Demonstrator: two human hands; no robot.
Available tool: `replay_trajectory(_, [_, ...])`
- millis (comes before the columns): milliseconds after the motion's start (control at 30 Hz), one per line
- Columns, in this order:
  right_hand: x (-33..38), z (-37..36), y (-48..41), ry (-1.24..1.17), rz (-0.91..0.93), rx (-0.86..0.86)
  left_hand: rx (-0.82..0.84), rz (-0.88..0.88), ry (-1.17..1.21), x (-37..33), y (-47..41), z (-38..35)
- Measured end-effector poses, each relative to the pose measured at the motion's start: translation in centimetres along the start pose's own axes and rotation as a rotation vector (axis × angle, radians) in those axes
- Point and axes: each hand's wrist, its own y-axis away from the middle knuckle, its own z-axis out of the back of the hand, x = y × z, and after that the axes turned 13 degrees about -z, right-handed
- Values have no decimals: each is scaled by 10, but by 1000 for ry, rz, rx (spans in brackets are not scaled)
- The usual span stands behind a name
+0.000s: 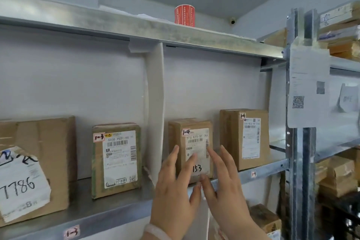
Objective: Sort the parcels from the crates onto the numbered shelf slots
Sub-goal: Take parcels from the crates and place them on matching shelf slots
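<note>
Both hands up in front of me, nothing held. Left hand (pixel 173 191): fingers straight, spread a bit, tips over the front of the small parcel (pixel 194 124) marked "153". Right hand (pixel 226 187): same, fingers straight, palm turned inward, tips at the parcel's right edge. Thumbs nearly meet below the "153". Can't tell if any finger actually presses the cardboard or just hovers in front of it. Pale bracelet (pixel 155 230) on the left wrist.

The small parcel stands upright on the metal shelf (pixel 116 208), label facing me, w/ a "1-4" sticker at its top left corner. It sits just right of the white divider (pixel 154 113), above the shelf edge tag (pixel 253 174) reading "1-4".

Right of it, a bit apart & farther back: a taller parcel (pixel 245 138), also stickered "1-4", upright. Left of the divider: a green-taped parcel (pixel 116 160) stickered "1-3", then a big box (pixel 39 152) at far left w/ a peeling label reading "7786". A "1-3" tag (pixel 71 232) on the near shelf edge below them.

On the top shelf, a red roll of stickers (pixel 185 15). At right, a steel post (pixel 296 161) w/ a paper sheet (pixel 307 84) carrying a QR code; more boxes on the rack beyond it.
</note>
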Motion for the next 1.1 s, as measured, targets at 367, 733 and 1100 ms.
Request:
replay_trajectory(367, [-59,-16,-79,-113,200,269,-11,301,-174,8,-27,-51])
replay_trajectory(733, [-73,-44,-98,-193,172,303,23,384,-204,25,-39,-71])
replay_trajectory(1100, [-106,35,-85,-161,492,-125,-199,93,-312,-7,-41,-87])
